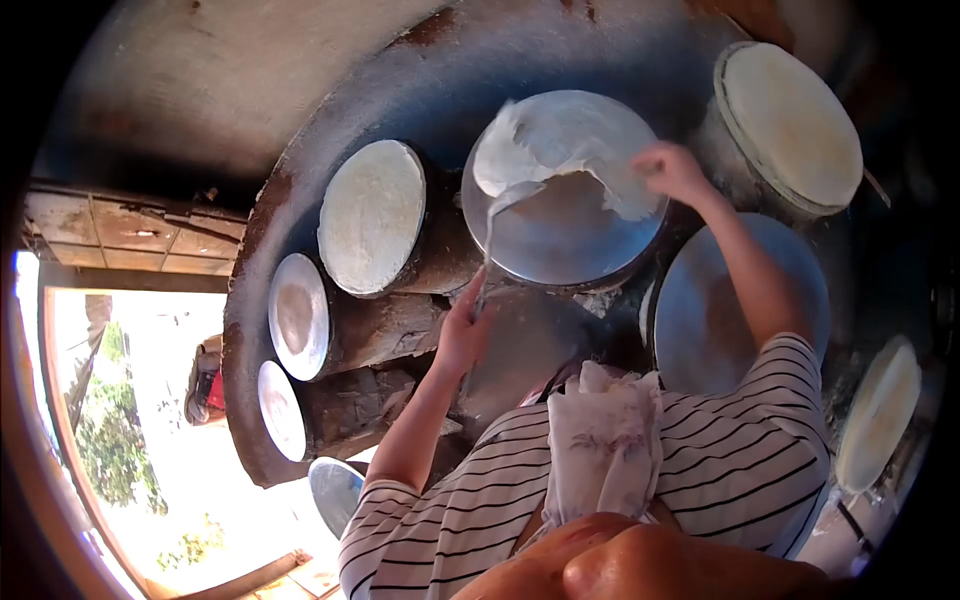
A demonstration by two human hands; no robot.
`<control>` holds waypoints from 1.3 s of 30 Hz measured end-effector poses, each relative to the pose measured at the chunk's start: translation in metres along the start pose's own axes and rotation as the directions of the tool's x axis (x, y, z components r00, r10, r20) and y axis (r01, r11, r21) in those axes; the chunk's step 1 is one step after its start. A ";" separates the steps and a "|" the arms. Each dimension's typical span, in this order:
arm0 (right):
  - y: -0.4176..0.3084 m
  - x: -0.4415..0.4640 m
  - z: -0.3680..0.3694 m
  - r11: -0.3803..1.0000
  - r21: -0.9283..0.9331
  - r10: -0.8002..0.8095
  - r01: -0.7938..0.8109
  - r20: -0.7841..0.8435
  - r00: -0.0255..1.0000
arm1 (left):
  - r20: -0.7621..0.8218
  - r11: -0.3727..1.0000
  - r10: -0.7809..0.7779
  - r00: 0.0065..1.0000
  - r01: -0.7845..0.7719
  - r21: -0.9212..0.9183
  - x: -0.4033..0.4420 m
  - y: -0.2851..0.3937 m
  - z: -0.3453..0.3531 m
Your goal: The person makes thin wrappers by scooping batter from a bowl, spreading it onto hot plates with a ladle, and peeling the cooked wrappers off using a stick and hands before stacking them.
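My left hand (465, 325) is wrapped round the handle of a long metal ladle (490, 235). The white-coated head of the ladle meets the wet white batter (570, 130) on a big round metal griddle (570, 240). Batter lies over the far part of this griddle with a ragged edge, while grey metal shows on the near part. Over the griddle's right rim, my right hand (672, 172) is closed with curled fingers beside the batter. Motion blurs it, and I cannot make out what its fingers hold.
Left of the griddle stand a white-covered round plate (372, 218) and a smaller plate (298, 315). A large metal disc (740, 300) is under my right arm. Another white-covered round plate (790, 125) stands at the upper right. A curved dark ledge (262, 330) runs round the left side.
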State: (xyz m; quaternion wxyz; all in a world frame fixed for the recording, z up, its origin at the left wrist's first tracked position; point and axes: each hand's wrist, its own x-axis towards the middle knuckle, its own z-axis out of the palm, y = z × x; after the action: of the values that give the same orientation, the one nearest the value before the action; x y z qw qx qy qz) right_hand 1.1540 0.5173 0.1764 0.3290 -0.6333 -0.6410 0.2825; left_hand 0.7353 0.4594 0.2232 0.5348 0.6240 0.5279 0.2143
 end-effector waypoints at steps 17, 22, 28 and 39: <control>-0.023 0.041 0.033 0.924 0.046 -0.381 0.380 0.206 0.901 | 0.160 0.982 -0.098 0.982 0.069 0.174 -0.014 0.013 0.013; -0.011 0.049 0.022 0.968 0.114 -0.247 0.222 0.321 0.914 | 0.151 0.961 0.096 0.984 -0.131 0.245 -0.033 -0.003 0.010; -0.019 0.004 -0.011 0.950 0.151 -0.311 0.272 0.419 0.853 | -0.056 0.962 -0.172 0.983 0.156 -0.224 -0.050 -0.009 -0.020; 0.022 -0.095 0.001 0.986 0.146 -0.061 0.078 -0.122 0.991 | -0.017 0.968 -0.162 0.987 0.156 -0.197 -0.008 0.012 -0.004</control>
State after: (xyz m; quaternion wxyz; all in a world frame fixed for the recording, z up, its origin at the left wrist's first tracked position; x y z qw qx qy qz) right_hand 1.1652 0.4234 0.1531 0.4225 -0.5994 -0.6192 0.2808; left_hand 0.7341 0.4558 0.2381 0.6002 0.5206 0.5613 0.2316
